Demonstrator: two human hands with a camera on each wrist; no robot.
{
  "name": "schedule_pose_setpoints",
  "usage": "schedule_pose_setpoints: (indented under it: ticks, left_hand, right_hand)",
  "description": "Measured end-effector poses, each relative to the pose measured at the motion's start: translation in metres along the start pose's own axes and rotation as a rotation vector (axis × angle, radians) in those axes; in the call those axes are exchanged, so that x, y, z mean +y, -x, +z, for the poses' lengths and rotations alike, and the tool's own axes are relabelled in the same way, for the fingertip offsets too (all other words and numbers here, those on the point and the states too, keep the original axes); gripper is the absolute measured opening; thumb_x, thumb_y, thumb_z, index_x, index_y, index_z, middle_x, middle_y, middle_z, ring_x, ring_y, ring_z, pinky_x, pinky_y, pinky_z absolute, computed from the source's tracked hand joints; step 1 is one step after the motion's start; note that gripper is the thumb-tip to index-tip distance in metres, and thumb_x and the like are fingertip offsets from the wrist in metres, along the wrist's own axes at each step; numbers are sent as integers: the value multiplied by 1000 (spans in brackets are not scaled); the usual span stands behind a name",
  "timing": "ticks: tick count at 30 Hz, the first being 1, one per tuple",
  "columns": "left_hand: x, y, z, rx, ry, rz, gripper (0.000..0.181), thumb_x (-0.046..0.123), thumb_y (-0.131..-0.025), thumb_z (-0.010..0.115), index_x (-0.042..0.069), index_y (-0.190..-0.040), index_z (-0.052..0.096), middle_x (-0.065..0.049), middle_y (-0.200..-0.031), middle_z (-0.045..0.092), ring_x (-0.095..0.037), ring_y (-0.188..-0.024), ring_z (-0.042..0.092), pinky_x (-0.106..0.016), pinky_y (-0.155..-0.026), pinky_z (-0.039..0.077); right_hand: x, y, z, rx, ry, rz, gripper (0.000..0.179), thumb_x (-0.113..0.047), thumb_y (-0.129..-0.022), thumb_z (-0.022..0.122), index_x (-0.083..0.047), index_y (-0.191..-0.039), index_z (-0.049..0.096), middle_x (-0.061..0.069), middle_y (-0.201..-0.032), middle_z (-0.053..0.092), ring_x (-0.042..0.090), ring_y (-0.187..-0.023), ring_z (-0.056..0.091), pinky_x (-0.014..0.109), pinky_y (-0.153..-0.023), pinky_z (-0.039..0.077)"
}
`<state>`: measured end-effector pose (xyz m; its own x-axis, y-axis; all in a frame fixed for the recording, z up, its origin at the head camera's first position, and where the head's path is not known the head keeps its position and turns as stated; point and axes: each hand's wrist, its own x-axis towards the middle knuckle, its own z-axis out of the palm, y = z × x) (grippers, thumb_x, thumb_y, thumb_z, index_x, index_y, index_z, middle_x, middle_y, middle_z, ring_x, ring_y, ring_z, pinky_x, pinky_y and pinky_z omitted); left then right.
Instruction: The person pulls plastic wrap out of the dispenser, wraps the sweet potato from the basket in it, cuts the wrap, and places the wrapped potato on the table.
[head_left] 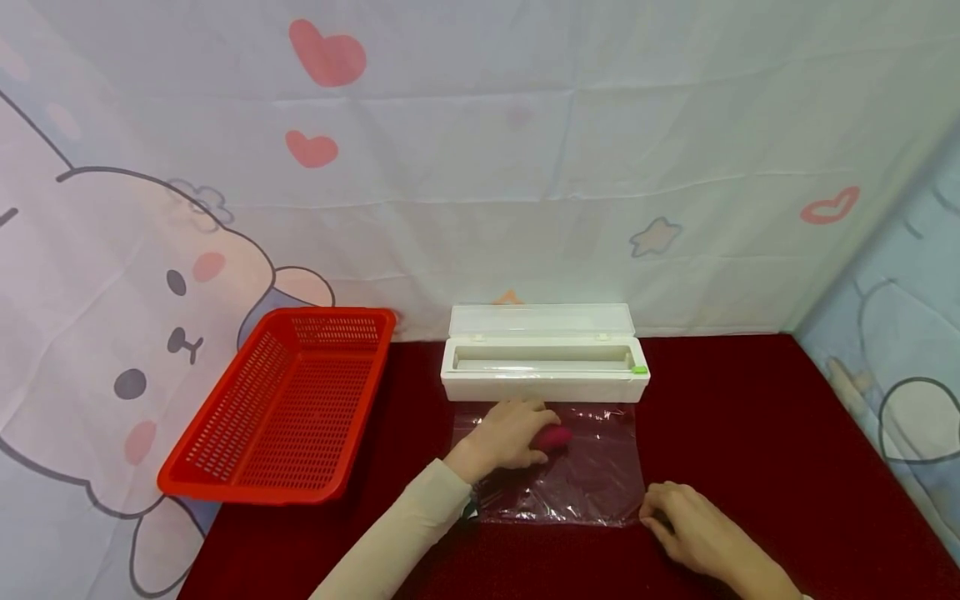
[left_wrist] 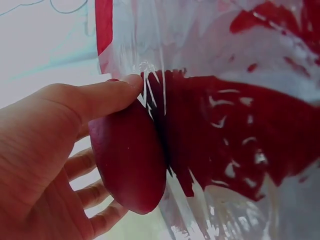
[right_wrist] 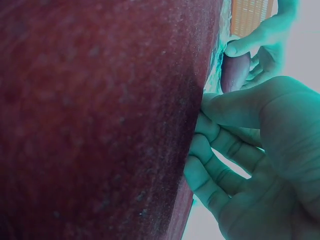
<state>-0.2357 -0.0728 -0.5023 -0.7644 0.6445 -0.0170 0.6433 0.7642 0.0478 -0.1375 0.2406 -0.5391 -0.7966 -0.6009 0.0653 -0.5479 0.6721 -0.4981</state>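
My left hand (head_left: pixel 506 435) grips a smooth, dark-red oval object (left_wrist: pixel 131 160), its thumb along one side and its other fingers around the far side. Beneath it, a sheet of clear plastic wrap (head_left: pixel 592 475) lies spread over the dark red tabletop, creased and shiny. The sheet comes out from the front of a white wrap dispenser box (head_left: pixel 543 390), whose lid stands raised. At the sheet's near right corner, my right hand (head_left: pixel 693 529) pinches the edge with thumb and forefinger, low against the cloth. Its other fingers curl in the right wrist view.
A red perforated plastic basket (head_left: pixel 367 400) stands to the left. The dispenser has a green slider (head_left: pixel 639 369) at its right end. A printed fabric backdrop (head_left: pixel 480 167) rises directly behind the table, and dark red cloth (head_left: pixel 750 433) covers the tabletop.
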Motion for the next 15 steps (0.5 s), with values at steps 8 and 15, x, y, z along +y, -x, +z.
schedule_pose_setpoints:
  ticks: [8, 15]
  left_hand:
    - [2, 1, 0, 11, 6, -3, 58, 45, -88, 87, 28, -139, 68, 3, -131, 70, -20, -121, 64, -36, -98, 55]
    - [3, 0, 1, 21, 8, -4, 59, 46, -87, 88, 26, -140, 68, 2, -134, 69, -20, -125, 64, -37, -102, 55]
  right_hand:
    - [-1, 0, -1, -5, -15, 10, 22, -5, -93, 80, -24, -86, 71, -19, -88, 65, -3, -81, 59, 26, -68, 55]
    - [-1, 0, 0, 6, -30, -9, 23, -5, -93, 80, -24, -85, 70, -19, -86, 64, -5, -80, 56, 25, -67, 54]
